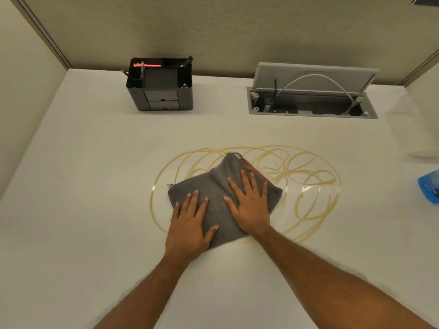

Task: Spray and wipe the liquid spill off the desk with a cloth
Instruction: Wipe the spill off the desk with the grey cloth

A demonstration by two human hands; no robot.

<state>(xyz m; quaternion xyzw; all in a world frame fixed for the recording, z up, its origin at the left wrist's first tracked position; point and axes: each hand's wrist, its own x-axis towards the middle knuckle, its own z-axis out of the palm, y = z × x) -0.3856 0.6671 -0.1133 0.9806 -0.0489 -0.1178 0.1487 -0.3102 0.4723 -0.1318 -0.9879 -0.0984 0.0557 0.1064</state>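
A folded grey cloth (219, 186) with a red label lies flat on the white desk (83, 186), over the left part of a yellowish liquid spill (306, 184) drawn in looping streaks. My left hand (190, 222) presses flat on the cloth's near left corner, fingers spread. My right hand (249, 205) lies flat on the cloth's right half, fingers apart. Streaks of the spill show around the cloth to the left, behind it and widely to the right. A blue spray bottle (430, 186) lies at the right edge, only partly in view.
A black desk organiser (161, 91) with pens stands at the back left. A grey cable box (311, 98) with its lid raised and a white cable sits in the desk at the back right. Partition walls (213, 32) close the back and sides.
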